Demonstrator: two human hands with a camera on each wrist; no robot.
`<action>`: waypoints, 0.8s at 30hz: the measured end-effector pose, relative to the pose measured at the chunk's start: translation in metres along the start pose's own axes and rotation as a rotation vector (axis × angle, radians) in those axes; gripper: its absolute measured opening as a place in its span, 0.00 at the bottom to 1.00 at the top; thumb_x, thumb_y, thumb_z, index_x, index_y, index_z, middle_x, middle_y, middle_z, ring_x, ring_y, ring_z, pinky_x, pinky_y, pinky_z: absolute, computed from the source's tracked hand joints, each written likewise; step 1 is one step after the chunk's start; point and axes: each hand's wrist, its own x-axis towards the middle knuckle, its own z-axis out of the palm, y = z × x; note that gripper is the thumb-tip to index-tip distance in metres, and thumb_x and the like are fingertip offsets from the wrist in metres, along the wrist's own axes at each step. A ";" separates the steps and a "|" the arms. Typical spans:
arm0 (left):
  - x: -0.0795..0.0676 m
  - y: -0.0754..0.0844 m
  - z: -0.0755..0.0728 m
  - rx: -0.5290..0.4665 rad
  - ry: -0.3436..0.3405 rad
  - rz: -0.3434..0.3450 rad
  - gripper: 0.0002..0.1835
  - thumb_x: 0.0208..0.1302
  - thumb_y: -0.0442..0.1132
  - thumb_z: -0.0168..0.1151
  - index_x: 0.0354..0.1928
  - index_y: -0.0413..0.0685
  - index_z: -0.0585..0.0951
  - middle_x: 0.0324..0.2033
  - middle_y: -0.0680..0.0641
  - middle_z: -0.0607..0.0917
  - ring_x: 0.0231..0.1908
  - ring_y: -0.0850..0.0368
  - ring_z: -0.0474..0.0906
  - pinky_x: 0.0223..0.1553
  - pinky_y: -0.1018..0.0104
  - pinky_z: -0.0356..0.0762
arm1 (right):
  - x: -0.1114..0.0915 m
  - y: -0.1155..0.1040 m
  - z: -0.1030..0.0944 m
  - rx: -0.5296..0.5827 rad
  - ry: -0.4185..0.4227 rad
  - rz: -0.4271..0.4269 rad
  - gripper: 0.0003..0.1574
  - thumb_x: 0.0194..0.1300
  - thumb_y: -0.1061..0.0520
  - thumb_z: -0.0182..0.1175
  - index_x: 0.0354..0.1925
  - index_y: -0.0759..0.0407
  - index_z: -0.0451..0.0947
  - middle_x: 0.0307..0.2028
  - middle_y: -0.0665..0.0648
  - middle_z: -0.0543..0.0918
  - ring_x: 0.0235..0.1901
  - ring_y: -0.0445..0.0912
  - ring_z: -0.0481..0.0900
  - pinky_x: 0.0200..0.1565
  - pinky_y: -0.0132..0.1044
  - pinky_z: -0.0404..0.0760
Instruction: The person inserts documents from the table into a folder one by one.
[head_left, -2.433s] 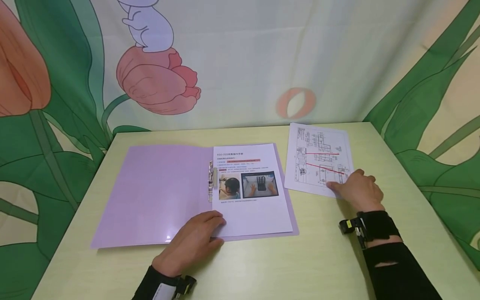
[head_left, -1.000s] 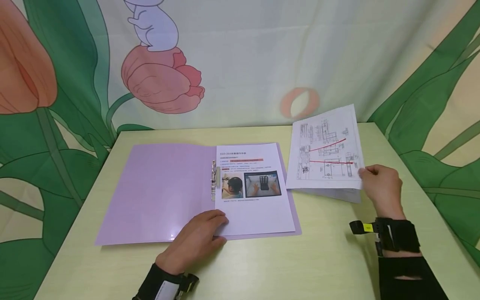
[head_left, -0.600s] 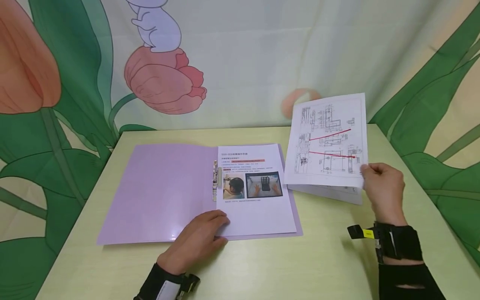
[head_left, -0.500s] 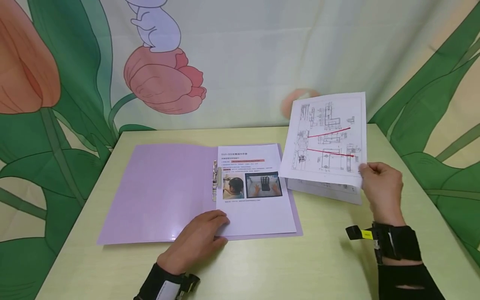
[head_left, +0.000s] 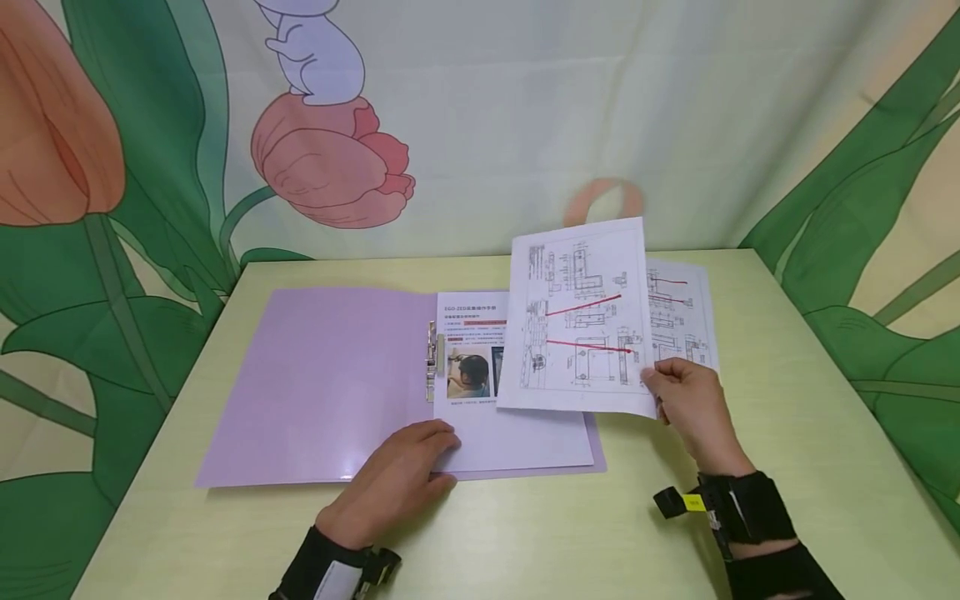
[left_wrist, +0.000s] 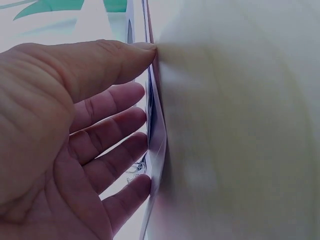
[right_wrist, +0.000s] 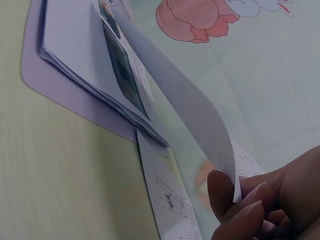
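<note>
A purple folder (head_left: pixel 337 375) lies spread on the table, with printed pages (head_left: pixel 517 442) on its right half beside a metal clip (head_left: pixel 431 362). My left hand (head_left: pixel 393 475) rests at the folder's lower edge by the spine. In the left wrist view its fingers (left_wrist: pixel 117 150) extend loosely against the folder and pages. My right hand (head_left: pixel 693 408) pinches the lower right corner of a sheet of paper (head_left: pixel 577 321) with line drawings and two red lines. Raised, that sheet overlaps the right part of the pages and curves in the right wrist view.
Another drawing sheet (head_left: pixel 681 308) with red marks lies on the table right of the folder, partly hidden behind the raised one. Behind the pale table (head_left: pixel 525 542) hangs a curtain (head_left: pixel 480 125) printed with flowers and leaves.
My right hand pinched the top drawing sheet, lifted it off the other sheet, then carried it left over the folder's pages. The left hand has stayed at the folder's edge.
</note>
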 end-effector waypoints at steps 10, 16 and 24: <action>-0.001 0.001 -0.002 -0.002 0.000 0.003 0.21 0.57 0.44 0.68 0.52 0.46 0.79 0.53 0.50 0.80 0.56 0.55 0.73 0.60 0.59 0.71 | -0.007 0.006 0.019 -0.145 -0.109 0.008 0.16 0.66 0.54 0.59 0.42 0.67 0.79 0.24 0.59 0.79 0.18 0.46 0.71 0.17 0.35 0.69; -0.001 0.001 -0.002 0.002 0.008 0.018 0.21 0.57 0.44 0.67 0.52 0.45 0.80 0.53 0.50 0.80 0.56 0.55 0.72 0.60 0.60 0.71 | -0.012 0.005 0.026 -0.197 -0.126 -0.021 0.14 0.64 0.53 0.61 0.38 0.64 0.80 0.24 0.59 0.80 0.19 0.47 0.72 0.18 0.35 0.68; -0.007 -0.002 -0.006 -0.023 0.039 -0.031 0.23 0.58 0.46 0.68 0.54 0.48 0.79 0.55 0.51 0.79 0.58 0.58 0.69 0.60 0.62 0.71 | -0.017 -0.003 0.035 -0.223 -0.127 -0.057 0.13 0.63 0.54 0.62 0.34 0.64 0.81 0.26 0.58 0.81 0.21 0.48 0.72 0.20 0.36 0.69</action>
